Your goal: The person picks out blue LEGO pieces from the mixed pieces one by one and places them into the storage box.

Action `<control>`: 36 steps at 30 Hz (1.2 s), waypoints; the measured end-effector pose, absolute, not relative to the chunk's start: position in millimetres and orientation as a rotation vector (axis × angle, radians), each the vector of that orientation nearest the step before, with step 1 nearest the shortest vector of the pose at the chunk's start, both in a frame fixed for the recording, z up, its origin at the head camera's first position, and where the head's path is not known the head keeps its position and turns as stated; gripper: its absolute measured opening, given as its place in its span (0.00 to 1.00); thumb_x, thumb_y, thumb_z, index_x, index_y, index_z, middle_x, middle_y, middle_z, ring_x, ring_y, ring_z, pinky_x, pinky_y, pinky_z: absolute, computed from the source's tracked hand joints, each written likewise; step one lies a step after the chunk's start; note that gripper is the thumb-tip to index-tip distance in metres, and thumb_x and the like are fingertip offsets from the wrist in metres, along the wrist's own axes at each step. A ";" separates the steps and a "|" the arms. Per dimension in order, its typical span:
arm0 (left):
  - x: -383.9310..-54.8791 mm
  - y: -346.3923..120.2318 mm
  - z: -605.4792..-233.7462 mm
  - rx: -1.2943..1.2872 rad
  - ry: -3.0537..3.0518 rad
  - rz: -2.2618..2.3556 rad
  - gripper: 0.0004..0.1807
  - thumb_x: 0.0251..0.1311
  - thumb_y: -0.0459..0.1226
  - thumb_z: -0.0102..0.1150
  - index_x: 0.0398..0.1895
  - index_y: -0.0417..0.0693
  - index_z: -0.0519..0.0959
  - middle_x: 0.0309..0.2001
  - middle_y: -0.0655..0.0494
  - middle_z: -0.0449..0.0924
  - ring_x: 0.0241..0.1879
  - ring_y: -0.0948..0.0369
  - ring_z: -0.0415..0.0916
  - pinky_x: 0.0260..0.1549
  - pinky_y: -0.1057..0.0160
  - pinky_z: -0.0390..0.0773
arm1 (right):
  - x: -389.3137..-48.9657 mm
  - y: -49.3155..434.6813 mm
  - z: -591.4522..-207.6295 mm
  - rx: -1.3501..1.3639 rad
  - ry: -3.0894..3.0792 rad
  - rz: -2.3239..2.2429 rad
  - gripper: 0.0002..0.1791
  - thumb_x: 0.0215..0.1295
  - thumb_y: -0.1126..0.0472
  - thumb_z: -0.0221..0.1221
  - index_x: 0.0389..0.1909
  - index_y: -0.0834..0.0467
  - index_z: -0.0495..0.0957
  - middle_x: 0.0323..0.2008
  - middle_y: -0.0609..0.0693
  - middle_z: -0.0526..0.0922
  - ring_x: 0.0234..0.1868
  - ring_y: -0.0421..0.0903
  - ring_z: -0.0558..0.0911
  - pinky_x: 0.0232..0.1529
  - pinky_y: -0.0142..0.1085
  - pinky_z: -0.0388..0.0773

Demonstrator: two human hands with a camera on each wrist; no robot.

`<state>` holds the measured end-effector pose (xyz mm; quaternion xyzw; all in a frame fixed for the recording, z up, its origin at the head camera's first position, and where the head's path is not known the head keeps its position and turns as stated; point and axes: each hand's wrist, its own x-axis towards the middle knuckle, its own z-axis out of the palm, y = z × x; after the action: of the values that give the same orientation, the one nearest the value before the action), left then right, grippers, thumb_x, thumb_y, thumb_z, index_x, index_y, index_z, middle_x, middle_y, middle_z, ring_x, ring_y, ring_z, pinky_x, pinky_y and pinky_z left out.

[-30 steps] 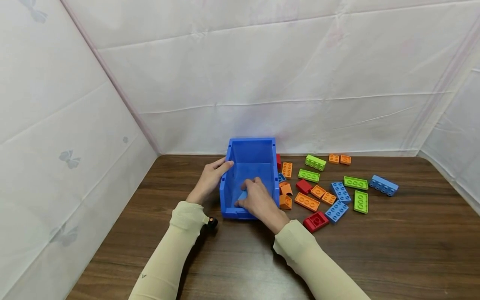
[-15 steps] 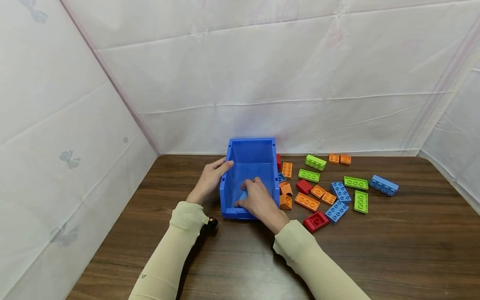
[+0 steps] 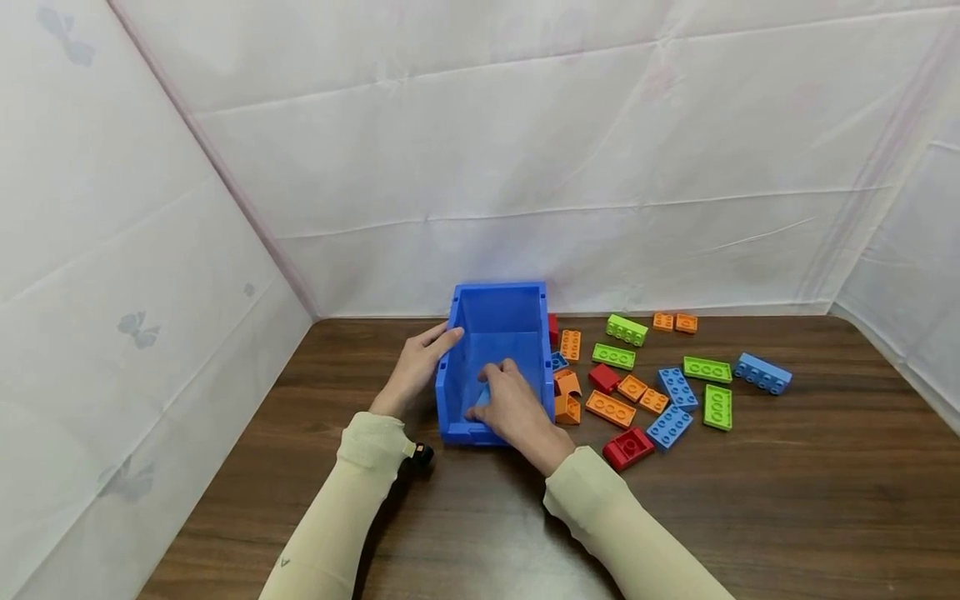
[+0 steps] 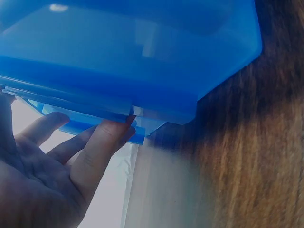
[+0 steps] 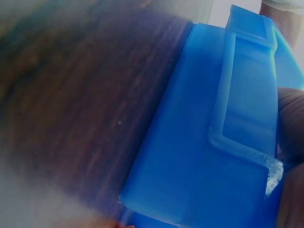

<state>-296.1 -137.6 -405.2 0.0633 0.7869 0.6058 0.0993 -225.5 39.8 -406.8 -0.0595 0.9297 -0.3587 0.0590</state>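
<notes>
I'm watching the right hand [image 3: 519, 410] pinching a light-blue block [image 3: 483, 396] inside the smooth plastic bin [image 3: 498, 310], near its front; the left hand [image 3: 417, 365] is gripping the bin's left wall. A V-like mark [image 3: 284, 562] is showing on the left sleeve [image 3: 330, 512]. Toy bricks [image 3: 670, 428] are lying rightward on the wood-grained table [image 3: 750, 517]; creased white sheeting [image 3: 525, 150] is rising behind.

White, creased sheeting [image 3: 525, 150] with faint bow prints walls in a dark wood-grain table [image 3: 750, 517].
</notes>
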 end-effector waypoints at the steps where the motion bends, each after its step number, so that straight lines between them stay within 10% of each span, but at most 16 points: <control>1: -295.4 -137.7 -406.2 0.188 2.329 1.796 0.39 0.76 0.60 0.57 0.82 0.54 0.67 0.72 0.41 0.74 0.63 0.39 0.79 0.57 0.38 0.81 | -225.1 39.5 -407.0 -0.188 2.817 -1.084 0.30 0.65 0.54 0.76 0.65 0.59 0.79 0.62 0.61 0.74 0.55 0.57 0.79 0.61 0.57 0.81; 36: -296.4 -137.0 -408.0 0.157 2.382 1.812 0.39 0.73 0.61 0.61 0.79 0.53 0.71 0.68 0.40 0.78 0.59 0.41 0.82 0.53 0.42 0.85 | -208.4 61.9 -360.3 -0.403 3.079 -1.309 0.29 0.70 0.58 0.72 0.68 0.62 0.77 0.66 0.60 0.76 0.64 0.57 0.80 0.64 0.51 0.79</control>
<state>-296.4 -137.0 -408.0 0.0522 0.7927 0.6030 0.0722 -208.4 61.9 -360.3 -0.1189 0.9077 -0.3860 -0.1140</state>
